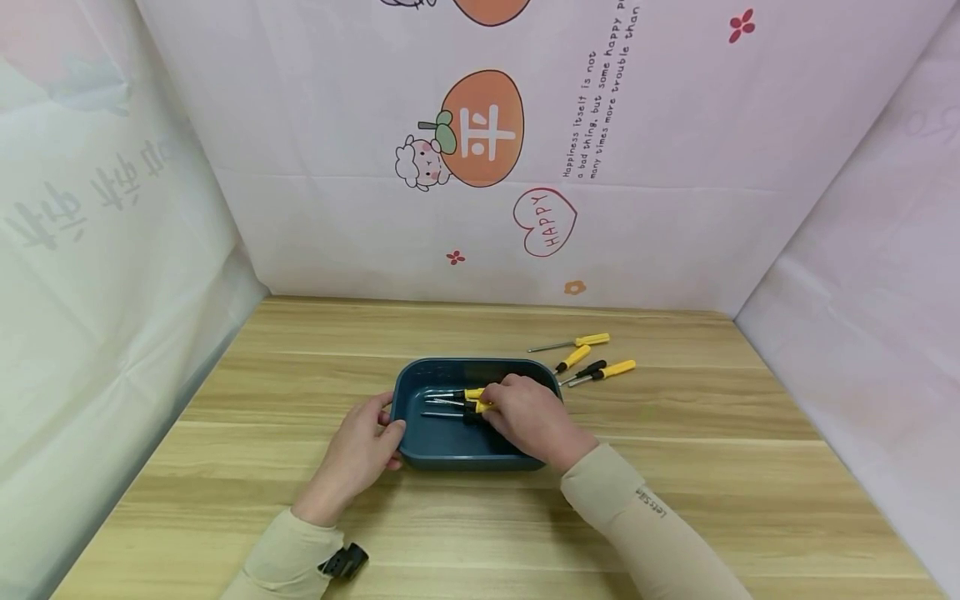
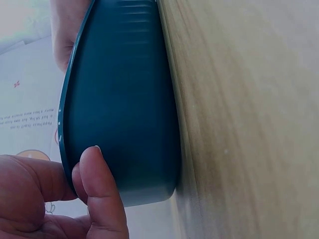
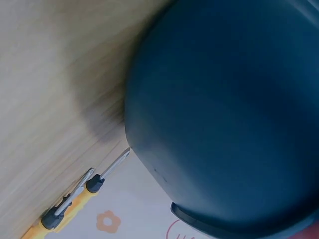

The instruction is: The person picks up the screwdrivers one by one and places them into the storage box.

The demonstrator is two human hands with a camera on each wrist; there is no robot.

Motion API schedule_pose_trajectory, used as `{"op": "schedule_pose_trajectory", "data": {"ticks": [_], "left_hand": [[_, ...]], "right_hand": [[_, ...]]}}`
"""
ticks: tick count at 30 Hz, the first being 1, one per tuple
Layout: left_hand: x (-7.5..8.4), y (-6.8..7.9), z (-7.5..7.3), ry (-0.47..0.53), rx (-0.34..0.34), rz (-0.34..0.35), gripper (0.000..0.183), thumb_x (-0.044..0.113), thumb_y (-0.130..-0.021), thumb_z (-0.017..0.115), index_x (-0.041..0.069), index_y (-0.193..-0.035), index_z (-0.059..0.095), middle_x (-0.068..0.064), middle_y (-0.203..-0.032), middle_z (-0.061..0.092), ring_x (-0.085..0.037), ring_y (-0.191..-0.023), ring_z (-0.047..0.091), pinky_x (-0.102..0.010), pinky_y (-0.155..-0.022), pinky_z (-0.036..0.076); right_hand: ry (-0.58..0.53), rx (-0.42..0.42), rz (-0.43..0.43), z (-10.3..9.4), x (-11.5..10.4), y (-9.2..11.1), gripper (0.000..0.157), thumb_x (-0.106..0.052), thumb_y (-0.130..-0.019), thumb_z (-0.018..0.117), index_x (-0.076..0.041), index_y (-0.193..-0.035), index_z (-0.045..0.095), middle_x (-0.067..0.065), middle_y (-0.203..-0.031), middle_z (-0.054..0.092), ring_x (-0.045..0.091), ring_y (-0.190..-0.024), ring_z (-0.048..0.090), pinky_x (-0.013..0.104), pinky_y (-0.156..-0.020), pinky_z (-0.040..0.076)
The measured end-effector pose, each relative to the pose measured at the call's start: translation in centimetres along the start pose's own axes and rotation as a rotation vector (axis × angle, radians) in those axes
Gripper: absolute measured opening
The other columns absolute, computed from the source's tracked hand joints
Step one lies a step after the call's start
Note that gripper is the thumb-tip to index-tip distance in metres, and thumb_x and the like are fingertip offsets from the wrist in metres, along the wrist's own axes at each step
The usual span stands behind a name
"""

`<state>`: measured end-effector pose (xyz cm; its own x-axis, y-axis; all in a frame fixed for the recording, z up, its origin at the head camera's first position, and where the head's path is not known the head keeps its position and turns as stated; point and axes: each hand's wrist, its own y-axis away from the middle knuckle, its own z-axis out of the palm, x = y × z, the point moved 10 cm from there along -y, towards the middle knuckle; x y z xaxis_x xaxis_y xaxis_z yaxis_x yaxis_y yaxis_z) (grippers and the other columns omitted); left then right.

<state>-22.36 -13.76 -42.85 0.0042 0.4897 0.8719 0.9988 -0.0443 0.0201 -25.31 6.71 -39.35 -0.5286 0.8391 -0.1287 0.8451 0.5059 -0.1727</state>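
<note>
A dark blue rectangular plastic bin (image 1: 476, 459) sits on the wooden table. My left hand (image 1: 358, 446) grips its left end by the rim; in the left wrist view the fingers (image 2: 102, 189) and thumb pinch the bin wall (image 2: 122, 99). Inside the bin, my right hand (image 1: 534, 417) pinches the yellow handle of a screwdriver (image 1: 471, 407), its shaft pointing left. Beside it in the bin lie another yellow-handled screwdriver (image 1: 453, 394) and a dark-handled one (image 1: 444, 415). The right fingertips partly hide the handles. The right wrist view mostly shows the bin's outer wall (image 3: 224, 109).
Right of and behind the bin, several loose screwdrivers lie on the table (image 1: 675, 467): a yellow one (image 1: 591, 339) farthest back, a short yellow one (image 1: 573, 358), a black one (image 1: 591, 368) and another yellow one (image 1: 617, 369). A printed white cloth (image 1: 337, 233) hangs behind the table.
</note>
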Motion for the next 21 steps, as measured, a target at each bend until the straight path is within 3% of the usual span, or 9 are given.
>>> {"op": "schedule_pose_trajectory", "data": {"ticks": [21], "left_hand": [[0.02,0.03,0.06,0.009,-0.006,0.0,0.053,0.01,-0.104,0.059,-0.004,-0.152,0.044,-0.017,-0.11,0.058,-0.015,-0.062,0.066,-0.028,-0.056,0.062]], "right_hand": [[-0.038,-0.056,-0.049,0.9,-0.54,-0.25,0.021,-0.028,-0.097,0.076,-0.017,-0.114,0.079,-0.004,-0.109,0.075,0.012,-0.095,0.067,0.031,-0.089,0.061]]}}
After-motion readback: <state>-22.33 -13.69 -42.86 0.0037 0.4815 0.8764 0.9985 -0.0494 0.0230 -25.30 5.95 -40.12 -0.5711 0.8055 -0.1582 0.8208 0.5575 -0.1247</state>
